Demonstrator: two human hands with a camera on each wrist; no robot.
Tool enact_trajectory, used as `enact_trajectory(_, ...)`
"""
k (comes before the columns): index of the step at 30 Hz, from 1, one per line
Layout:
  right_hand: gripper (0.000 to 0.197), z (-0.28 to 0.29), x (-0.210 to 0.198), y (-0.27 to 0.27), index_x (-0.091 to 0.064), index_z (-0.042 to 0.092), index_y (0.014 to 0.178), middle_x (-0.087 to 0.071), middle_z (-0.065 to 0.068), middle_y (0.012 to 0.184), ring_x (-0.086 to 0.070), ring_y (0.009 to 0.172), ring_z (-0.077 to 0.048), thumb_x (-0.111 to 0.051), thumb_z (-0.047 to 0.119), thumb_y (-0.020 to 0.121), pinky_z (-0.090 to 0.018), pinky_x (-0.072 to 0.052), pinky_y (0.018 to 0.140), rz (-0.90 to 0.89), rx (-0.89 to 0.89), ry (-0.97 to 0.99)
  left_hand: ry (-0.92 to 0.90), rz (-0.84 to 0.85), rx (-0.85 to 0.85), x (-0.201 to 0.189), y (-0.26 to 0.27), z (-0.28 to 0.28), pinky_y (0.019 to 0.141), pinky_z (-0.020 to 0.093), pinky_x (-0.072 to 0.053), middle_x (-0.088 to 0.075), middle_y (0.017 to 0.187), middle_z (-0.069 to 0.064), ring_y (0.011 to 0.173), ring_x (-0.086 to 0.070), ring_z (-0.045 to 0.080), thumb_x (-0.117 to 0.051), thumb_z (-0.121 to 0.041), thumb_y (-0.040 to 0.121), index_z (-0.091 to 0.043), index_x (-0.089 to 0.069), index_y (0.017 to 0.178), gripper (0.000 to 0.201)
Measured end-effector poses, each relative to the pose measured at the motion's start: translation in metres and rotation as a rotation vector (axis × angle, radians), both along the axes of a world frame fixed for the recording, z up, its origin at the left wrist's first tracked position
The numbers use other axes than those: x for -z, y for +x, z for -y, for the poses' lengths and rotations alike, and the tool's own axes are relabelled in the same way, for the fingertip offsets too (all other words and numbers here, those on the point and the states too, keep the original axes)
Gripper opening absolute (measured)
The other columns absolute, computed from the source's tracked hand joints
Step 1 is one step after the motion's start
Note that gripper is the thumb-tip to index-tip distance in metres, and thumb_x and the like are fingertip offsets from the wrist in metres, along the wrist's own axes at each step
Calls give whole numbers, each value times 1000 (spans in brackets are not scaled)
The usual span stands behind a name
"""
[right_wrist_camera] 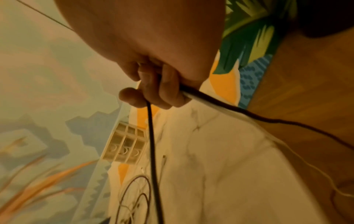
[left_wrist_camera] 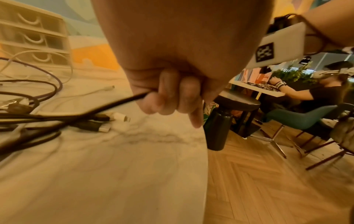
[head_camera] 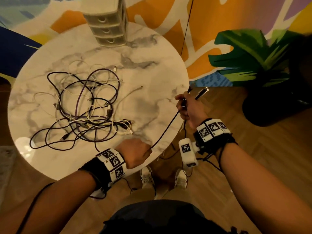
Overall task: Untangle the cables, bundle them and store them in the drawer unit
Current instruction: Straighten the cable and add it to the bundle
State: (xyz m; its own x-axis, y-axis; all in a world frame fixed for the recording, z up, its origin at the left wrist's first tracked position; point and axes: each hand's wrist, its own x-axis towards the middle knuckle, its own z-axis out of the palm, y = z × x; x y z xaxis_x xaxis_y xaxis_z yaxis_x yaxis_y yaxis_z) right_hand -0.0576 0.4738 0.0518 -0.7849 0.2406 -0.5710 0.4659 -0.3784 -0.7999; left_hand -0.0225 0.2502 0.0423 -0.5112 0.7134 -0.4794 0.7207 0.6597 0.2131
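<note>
A tangle of black, purple and white cables [head_camera: 81, 108] lies on the left half of the round marble table [head_camera: 152, 68]. One black cable [head_camera: 166, 128] runs taut between my hands. My left hand [head_camera: 135, 152] grips it in a fist near the table's front edge, and the cable [left_wrist_camera: 114, 103] trails from that fist back into the pile. My right hand [head_camera: 184, 105], over the table's right edge, holds the cable's [right_wrist_camera: 151, 136] other end, with its plug ends [head_camera: 201, 92] sticking out past the fingers. The cream three-drawer unit [head_camera: 108, 22] stands at the table's far edge, drawers closed.
A potted plant [head_camera: 253, 61] in a dark pot stands right of the table on the wood floor. A thin dark cord [head_camera: 186, 26] hangs past the table's far right. In the left wrist view a dark stool [left_wrist_camera: 235, 104], chairs and a seated person [left_wrist_camera: 321, 91] are off to the right.
</note>
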Motion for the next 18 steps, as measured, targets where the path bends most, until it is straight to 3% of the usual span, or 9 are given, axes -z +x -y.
enact_trajectory(2,37,-2,-5,1,-56,12,79,-41,-3,55,-26,33,-5,-30,28,101,-16,-18,34,-46,-43,45,-53,14,31,2,-3,-2,85,37,-47,-63,109,5,99,-59,25,-26,-43,97,-18,-60,103,42)
enact_trajectory(4,37,1,-7,6,-55,11,79,-41,-2,52,-26,33,-6,-30,26,101,-17,-18,35,-87,-109,96,-48,140,-15,-2,-9,-8,89,38,-46,-63,112,4,103,-58,23,-24,-49,97,-21,-60,108,46)
enact_trajectory(6,38,5,-6,13,-57,11,78,-42,-2,51,-26,34,-6,-31,26,102,-18,-18,36,-126,-194,136,140,246,-227,-14,-26,-20,94,38,-43,-60,119,4,109,-56,22,-21,-56,92,-20,-57,117,57)
enact_trajectory(7,39,7,-5,17,-58,12,78,-42,-2,51,-27,36,-7,-32,27,102,-19,-19,36,-145,-252,156,291,222,-343,-22,-38,-28,94,35,-42,-60,119,4,108,-55,21,-23,-55,90,-17,-56,119,58)
enact_trajectory(10,40,14,-5,28,-60,9,79,-40,-5,51,-31,39,-10,-32,24,103,-19,-26,39,-200,-405,176,587,116,-528,-47,-70,-59,81,25,-39,-59,108,2,94,-54,14,-41,-38,97,-13,-57,116,36)
enact_trajectory(15,38,6,-26,42,-59,-2,84,-43,-12,57,-37,38,-5,-31,14,103,-14,-30,40,-216,-536,187,614,239,-522,-65,-68,-99,64,29,-40,-61,86,2,77,-57,20,-49,-17,94,-13,-59,93,11)
enact_trajectory(18,39,-5,-37,48,-59,-4,74,-48,-6,48,-39,35,-2,-31,3,100,-11,-31,39,-214,-582,194,731,265,-464,-69,-48,-108,61,25,-46,-61,88,1,75,-60,22,-51,-16,94,-15,-59,92,8)
